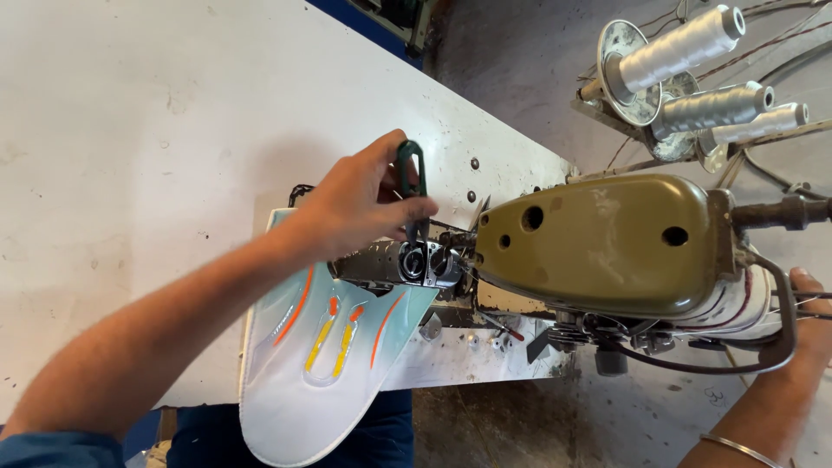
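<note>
The left hand (364, 204) reaches in over the white worktop (130, 130), its fingers (414, 208) pinched around a pair of green-handled thread snips (412, 186). The snips stand nearly upright, loop handle up and blades pointing down at the needle area (425, 260) of the olive-green sewing machine (607, 243), directly beneath the fingers. Just below and toward the person lies the pale blue and white shoe upper panel (321, 381), with orange and yellow stripes; its long axis runs from the machine's post back toward the person's lap, and its top edge sits at the post, under the snips. The left hand is much the nearer to the panel. The right hand (810, 329) is well apart at the machine's far end, by the handwheel; it is mostly hidden behind the wire guard, so its grip cannot be told. Three thread spools (693, 78) stand on a rack beyond the machine head, which crowds the space right of the needle.
</note>
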